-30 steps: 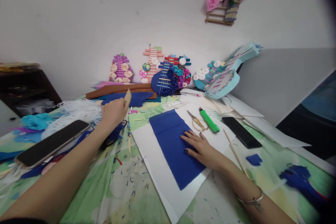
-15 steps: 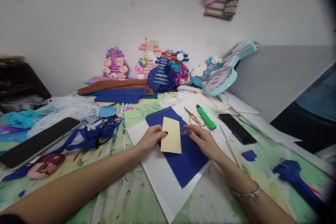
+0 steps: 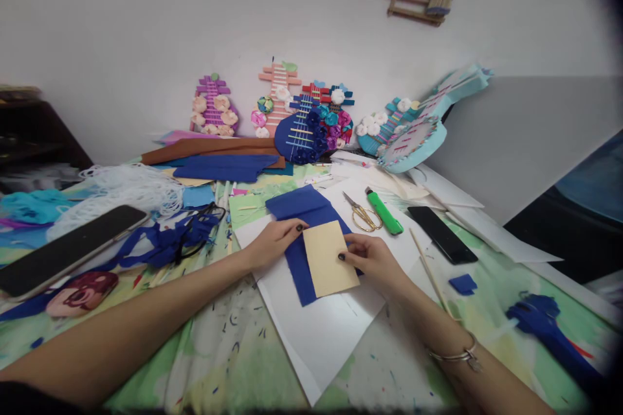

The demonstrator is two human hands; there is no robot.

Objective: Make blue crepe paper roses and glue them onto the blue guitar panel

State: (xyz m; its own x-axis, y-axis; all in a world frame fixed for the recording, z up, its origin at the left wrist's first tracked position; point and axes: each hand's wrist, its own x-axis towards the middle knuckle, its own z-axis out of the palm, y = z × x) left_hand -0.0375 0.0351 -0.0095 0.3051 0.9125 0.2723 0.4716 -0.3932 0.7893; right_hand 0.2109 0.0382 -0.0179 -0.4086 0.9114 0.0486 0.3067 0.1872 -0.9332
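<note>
A pale yellow card [image 3: 329,262] lies tilted over a dark blue sheet of paper or foam [image 3: 302,272], which rests on a white sheet [image 3: 311,343]. My right hand [image 3: 377,259] grips the card's right edge, thumb on top and fingers behind. At the card's upper left corner, my left hand [image 3: 275,240] has its fingertips closed over the blue sheet; whether they pinch the sheet or the card's corner is hidden. Gold-handled scissors [image 3: 366,217] and a green utility knife [image 3: 384,211] lie just beyond my right hand.
To the right are a black phone [image 3: 442,235], a thin wooden stick [image 3: 428,272] and a blue scrap [image 3: 463,284]. A larger phone [image 3: 68,249], blue strips [image 3: 160,243] and white yarn [image 3: 121,188] lie left. Decorated guitar shapes [image 3: 299,133] lean on the back wall.
The card has shifted right and turned, passing from my left fingers to my right hand's grip. The blue sheet's lower corner has moved up and left, and less of it shows right of the card.
</note>
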